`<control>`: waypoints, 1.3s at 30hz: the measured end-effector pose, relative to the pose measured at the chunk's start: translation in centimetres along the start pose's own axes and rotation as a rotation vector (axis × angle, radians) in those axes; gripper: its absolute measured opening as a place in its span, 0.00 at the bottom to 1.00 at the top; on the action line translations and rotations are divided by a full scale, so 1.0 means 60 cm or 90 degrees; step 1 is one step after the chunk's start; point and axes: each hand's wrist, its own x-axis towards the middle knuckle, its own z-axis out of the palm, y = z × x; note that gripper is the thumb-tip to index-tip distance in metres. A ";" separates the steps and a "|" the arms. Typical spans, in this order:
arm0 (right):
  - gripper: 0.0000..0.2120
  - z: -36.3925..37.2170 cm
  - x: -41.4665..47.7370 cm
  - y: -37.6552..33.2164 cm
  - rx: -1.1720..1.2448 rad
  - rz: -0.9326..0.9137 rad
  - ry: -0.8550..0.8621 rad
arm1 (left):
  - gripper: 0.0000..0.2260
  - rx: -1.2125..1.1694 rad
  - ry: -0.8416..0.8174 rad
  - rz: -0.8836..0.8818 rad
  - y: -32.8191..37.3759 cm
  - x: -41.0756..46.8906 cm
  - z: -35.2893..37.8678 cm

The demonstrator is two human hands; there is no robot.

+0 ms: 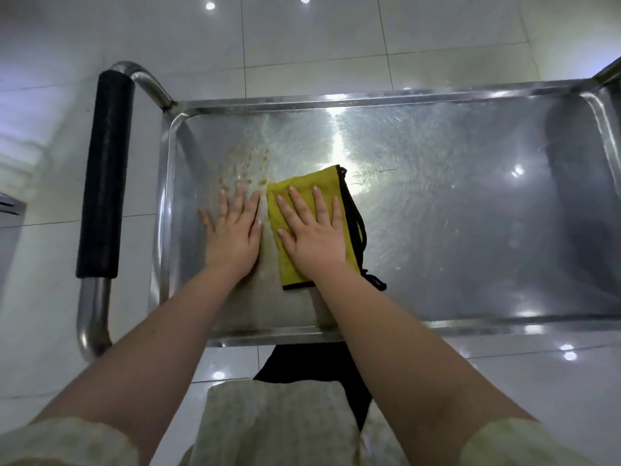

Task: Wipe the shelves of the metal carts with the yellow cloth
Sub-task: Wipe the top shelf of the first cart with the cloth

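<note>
The top shelf (453, 196) of a metal cart fills the middle of the view, shiny steel with a raised rim. A folded yellow cloth (322, 179) with black edging lies on its left half. My right hand (312, 230) presses flat on the cloth, fingers spread. My left hand (233, 230) rests flat on the bare metal just left of the cloth, holding nothing. Orange-brown smears (245, 163) mark the shelf just beyond my left fingertips.
The cart's push handle (102, 173), steel tube with a black foam grip, runs along the left side. White glossy floor tiles (336, 35) surround the cart. My light patterned clothing (279, 425) shows at the bottom, close to the shelf's near rim.
</note>
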 end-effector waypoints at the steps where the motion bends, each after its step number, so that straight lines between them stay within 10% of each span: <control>1: 0.28 -0.003 -0.004 0.007 0.008 -0.003 -0.001 | 0.24 0.015 -0.007 -0.005 -0.002 -0.019 0.009; 13: 0.31 -0.032 -0.171 0.373 0.002 0.288 0.020 | 0.23 0.034 0.021 -0.033 -0.002 -0.044 0.025; 25: 0.27 0.052 -0.153 -0.052 -0.007 0.052 -0.055 | 0.24 0.039 0.047 -0.029 -0.014 -0.042 0.032; 31: 0.28 0.039 -0.157 0.007 -0.015 0.009 -0.024 | 0.24 0.021 0.028 -0.009 -0.020 -0.042 0.030; 39: 0.30 0.003 -0.235 0.259 0.022 0.396 -0.001 | 0.24 -0.001 0.014 0.010 -0.022 -0.044 0.034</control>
